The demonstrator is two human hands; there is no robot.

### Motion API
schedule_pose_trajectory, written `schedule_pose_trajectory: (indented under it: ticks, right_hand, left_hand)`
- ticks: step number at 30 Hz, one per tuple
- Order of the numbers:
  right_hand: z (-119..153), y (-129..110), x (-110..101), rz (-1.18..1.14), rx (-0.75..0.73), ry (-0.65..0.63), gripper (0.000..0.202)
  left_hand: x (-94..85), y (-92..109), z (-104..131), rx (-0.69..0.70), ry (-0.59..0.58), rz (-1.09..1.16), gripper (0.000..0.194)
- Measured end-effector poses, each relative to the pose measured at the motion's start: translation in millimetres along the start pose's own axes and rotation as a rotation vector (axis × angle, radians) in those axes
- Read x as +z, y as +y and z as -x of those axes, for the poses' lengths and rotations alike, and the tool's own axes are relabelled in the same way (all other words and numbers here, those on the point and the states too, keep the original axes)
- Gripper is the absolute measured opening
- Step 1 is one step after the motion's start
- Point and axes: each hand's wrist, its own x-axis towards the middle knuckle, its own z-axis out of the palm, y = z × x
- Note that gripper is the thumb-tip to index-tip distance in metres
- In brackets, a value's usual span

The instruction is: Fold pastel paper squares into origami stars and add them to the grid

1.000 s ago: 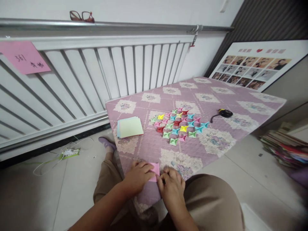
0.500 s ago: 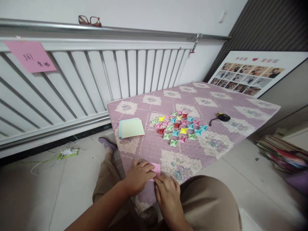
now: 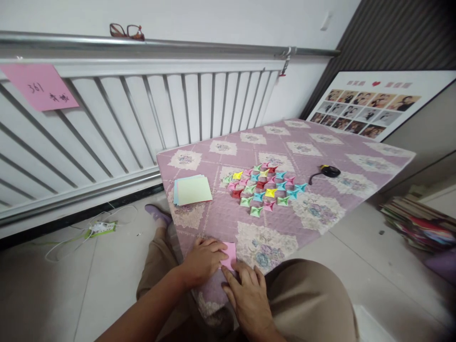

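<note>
A small pink paper (image 3: 230, 255) lies near the table's near corner, its left part hidden under my fingers. My left hand (image 3: 203, 261) rests flat on it from the left, fingers stretched out. At the paper's lower edge, the fingertips of my right hand (image 3: 248, 294) press down, fingers extended and the palm low. Beyond my hands, several folded paper pieces (image 3: 261, 184) in green, pink, yellow, red and blue stand in slanted rows. To their left sits a stack of square paper sheets (image 3: 194, 191), pale yellow on top with blue beneath.
A floral purple cloth (image 3: 221, 223) covers the table. A black coiled object (image 3: 330, 171) lies toward the right. Behind stands a white radiator (image 3: 199, 104) with a pink note (image 3: 39, 85); glasses (image 3: 127, 31) rest on the pipe. A power strip (image 3: 102, 228) is on the floor.
My right hand's fingers have slid left along the paper's lower edge and spread a little. More of the pink paper shows between the hands. My left hand stays on it.
</note>
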Motion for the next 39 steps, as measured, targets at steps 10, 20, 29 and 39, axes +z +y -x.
schedule_pose_trajectory:
  ticks: [10,20,29,39]
  right_hand:
    - [9,16,8,-0.128,-0.061,0.068,0.032]
    - [14,24,12,-0.15,-0.079,0.093,0.032]
    - [11,35,-4,-0.052,-0.148,0.037,0.023]
    - [5,11,-2,-0.066,-0.091,0.005,0.035]
  left_hand:
    - [-5.3,-11,-2,0.018,-0.044,-0.005,0.032]
    - [-6.0,-12,-4,-0.001,-0.084,0.0,0.035]
    - [-10.7,-13,-4,0.005,-0.133,-0.004,0.039]
    - [-11.8,-12,-5,0.0,-0.146,-0.031,0.037]
